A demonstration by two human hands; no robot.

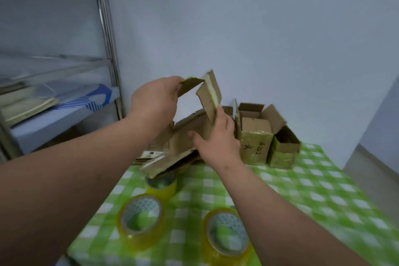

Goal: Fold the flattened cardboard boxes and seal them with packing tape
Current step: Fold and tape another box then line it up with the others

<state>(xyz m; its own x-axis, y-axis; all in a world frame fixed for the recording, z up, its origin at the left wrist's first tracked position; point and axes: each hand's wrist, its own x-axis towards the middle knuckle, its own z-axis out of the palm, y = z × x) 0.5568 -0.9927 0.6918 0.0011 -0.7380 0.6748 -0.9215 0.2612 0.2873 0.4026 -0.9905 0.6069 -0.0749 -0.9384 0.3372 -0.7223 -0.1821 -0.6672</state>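
Raised above the tabletop [313, 190], a box [194, 127] is pinched at one flap by the left hand [154, 101] and gripped at another by the right hand [218, 138]; three tape rolls [140, 220] lie nearer.

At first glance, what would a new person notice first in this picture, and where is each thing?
In the middle, the left hand and right hand hold a half-opened cardboard box above the green checked tablecloth. Three yellow tape rolls sit at the near edge. Behind the right hand, two folded boxes stand against the wall with their top flaps open.
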